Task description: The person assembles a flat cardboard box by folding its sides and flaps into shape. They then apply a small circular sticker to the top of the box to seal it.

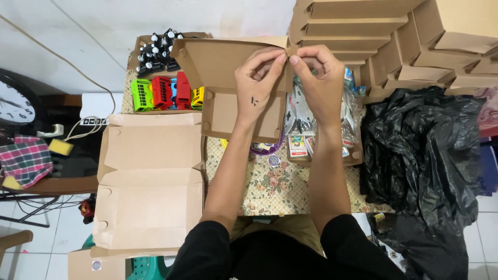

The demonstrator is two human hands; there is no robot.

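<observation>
I hold a half-folded brown cardboard box (228, 78) above a table with a floral cloth (275, 186). My left hand (257, 85) pinches the box's upper right corner from the front. My right hand (319, 78) meets it at the same corner, fingertips pressed on the flap edge. Both thumbs and forefingers touch at that corner. The box's bottom panel hangs down toward me, with its side flaps spread out.
A flat unfolded box blank (150, 181) lies on a stack at the left. Colourful toy buses (166, 93) and small black bottles (155, 49) sit in a tray behind it. Packets in clear bags (306, 129) lie under my hands. Folded boxes (404, 41) pile up at right, above black plastic bags (420, 150).
</observation>
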